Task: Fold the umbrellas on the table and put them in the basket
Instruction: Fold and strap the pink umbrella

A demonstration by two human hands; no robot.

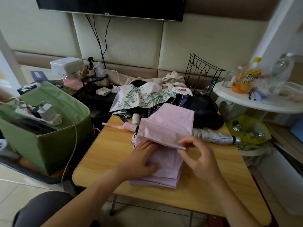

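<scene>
A light wooden table [101, 163] with rounded corners fills the middle of the head view. To its left, on the floor, stands a large green fabric basket [54, 145], open at the top, with a white power strip [41, 117] and plugged-in chargers lying across its rim.

At the far end of the table lies a heap of unfolded umbrellas: a pale canopy printed with green flowers [141, 97] and, beside it to the right, a black and navy canopy [203, 108].

Nearer the person is a pale pink folding umbrella [165, 126], its canopy partly laid in flat pleats on the table and its pink handle with wrist strap [129, 127] pointing left toward the basket. A loose panel of the pink cloth is lifted over the pleats.

Just behind it to the right lies a silver rolled-up compact umbrella [214, 136], already furled, reaching to the table's right edge.

The left hand [142, 158] lies flat on the folded pink pleats, fingers straight and pressing the cloth down. The right hand [196, 154] pinches the edge of the lifted pink panel between thumb and forefinger, the other fingers loosely curled.
</scene>
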